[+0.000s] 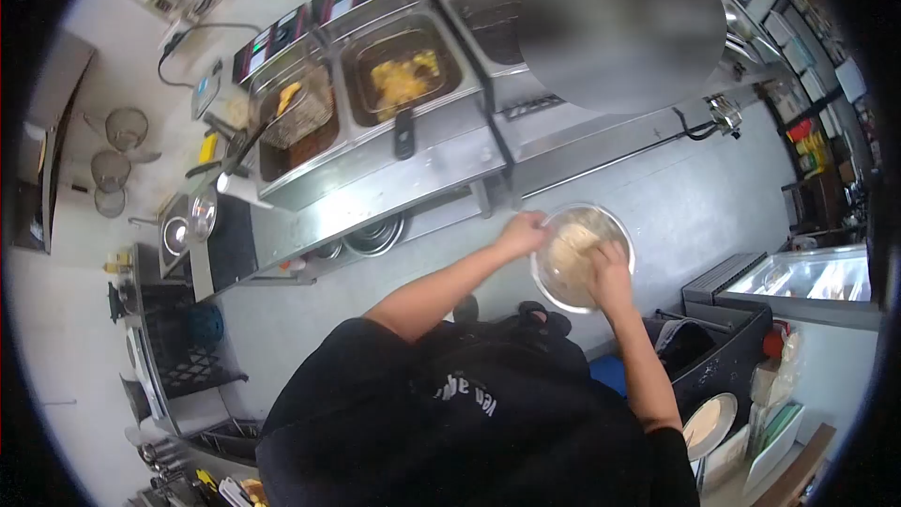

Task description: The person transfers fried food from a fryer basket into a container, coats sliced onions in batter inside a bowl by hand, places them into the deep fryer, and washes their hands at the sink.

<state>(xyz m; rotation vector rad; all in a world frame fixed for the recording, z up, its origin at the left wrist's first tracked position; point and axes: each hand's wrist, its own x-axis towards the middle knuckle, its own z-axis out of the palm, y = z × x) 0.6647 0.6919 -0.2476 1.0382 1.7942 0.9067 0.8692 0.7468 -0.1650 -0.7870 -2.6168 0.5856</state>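
Observation:
A round metal bowl (555, 297) is held out in front of my body, above the grey floor. My left hand (523, 234) is closed on the bowl's left rim. In the bowl lies a pale beige, floury or batter-like mass (572, 249); its exact kind cannot be told. My right hand (610, 272) reaches in over the right rim, its fingers curled down at the pale mass. Whatever those fingers pinch is hidden.
Ahead stands a fryer (324, 145) with a basket (305, 113) over one well and yellow pieces (404, 80) frying in another. A glass-topped freezer (798, 274) is at right. A plate with pale contents (710, 424) sits at lower right. Strainers (126, 129) hang left.

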